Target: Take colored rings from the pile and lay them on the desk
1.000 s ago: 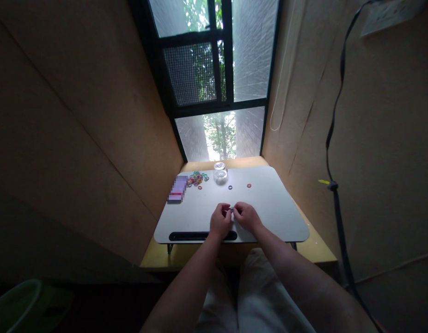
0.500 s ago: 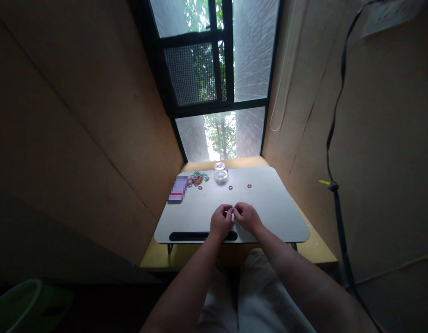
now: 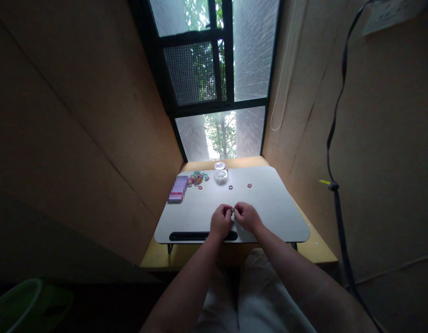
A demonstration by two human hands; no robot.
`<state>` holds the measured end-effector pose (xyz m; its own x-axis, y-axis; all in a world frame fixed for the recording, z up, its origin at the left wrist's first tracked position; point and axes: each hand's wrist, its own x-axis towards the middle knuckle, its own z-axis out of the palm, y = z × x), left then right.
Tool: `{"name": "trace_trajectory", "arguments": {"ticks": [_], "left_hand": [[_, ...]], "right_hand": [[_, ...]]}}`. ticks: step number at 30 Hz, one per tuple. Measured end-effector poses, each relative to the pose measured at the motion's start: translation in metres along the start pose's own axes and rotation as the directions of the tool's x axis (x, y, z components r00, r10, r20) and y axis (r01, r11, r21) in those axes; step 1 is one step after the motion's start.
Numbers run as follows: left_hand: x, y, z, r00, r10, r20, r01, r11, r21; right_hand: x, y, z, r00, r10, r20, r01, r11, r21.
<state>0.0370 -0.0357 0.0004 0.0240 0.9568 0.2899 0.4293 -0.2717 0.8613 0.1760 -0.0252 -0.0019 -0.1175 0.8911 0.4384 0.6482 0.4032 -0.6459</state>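
My left hand (image 3: 220, 221) and my right hand (image 3: 247, 216) meet over the near middle of a white lap table (image 3: 276, 208). Both are closed in a pinch on a tiny object (image 3: 232, 211) between their fingertips; it is too small to name. Farther back lie two small loose rings, one purple (image 3: 230, 187) and one red (image 3: 249, 185), and another red ring (image 3: 200, 187) to the left. A heap of coloured rings (image 3: 197, 177) sits at the back left, beside a small clear jar (image 3: 220, 172).
A flat purple packet (image 3: 177, 189) lies at the table's left edge. Brown board walls close in on both sides, with a window behind the table. A black cable (image 3: 333, 138) hangs down the right wall. A green tub (image 3: 16, 305) sits low at the left.
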Motion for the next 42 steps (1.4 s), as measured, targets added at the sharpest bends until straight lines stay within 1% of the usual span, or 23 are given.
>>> {"name": "trace_trajectory", "arguments": {"ticks": [10, 16, 20, 25, 30, 38, 42], "left_hand": [[-0.0006, 0.0001, 0.0009, 1.0, 0.007, -0.002, -0.007, 1.0, -0.015], [-0.001, 0.001, 0.0007, 1.0, -0.026, 0.006, 0.026, 0.999, -0.033], [-0.0012, 0.0018, -0.0002, 0.999, -0.034, 0.013, 0.035, 0.998, -0.046], [-0.0004, 0.0004, -0.0001, 1.0, -0.012, -0.011, 0.012, 1.0, -0.024], [-0.0001, -0.0019, 0.0001, 1.0, -0.009, 0.004, 0.009, 1.0, -0.016], [-0.0004, -0.0042, 0.0016, 1.0, -0.018, 0.013, 0.019, 0.997, -0.072], [-0.0003, -0.0054, 0.002, 1.0, -0.017, 0.009, 0.018, 0.997, -0.071]], "right_hand": [[-0.0001, 0.0003, 0.0, 1.0, 0.005, 0.007, -0.005, 1.0, 0.002], [-0.0001, 0.0008, 0.0002, 1.0, 0.016, 0.004, -0.016, 1.0, 0.009], [-0.0004, 0.0005, -0.0003, 1.0, 0.018, 0.0, -0.018, 0.999, 0.027], [-0.0004, -0.0002, -0.0023, 1.0, 0.019, 0.014, -0.02, 0.998, 0.065], [-0.0009, 0.0005, -0.0031, 1.0, 0.017, 0.009, -0.018, 0.996, 0.083], [0.0003, 0.0033, -0.0037, 0.999, 0.002, 0.034, -0.006, 0.993, 0.115], [0.0006, 0.0046, -0.0035, 0.999, 0.014, 0.048, -0.02, 0.991, 0.129]]}}
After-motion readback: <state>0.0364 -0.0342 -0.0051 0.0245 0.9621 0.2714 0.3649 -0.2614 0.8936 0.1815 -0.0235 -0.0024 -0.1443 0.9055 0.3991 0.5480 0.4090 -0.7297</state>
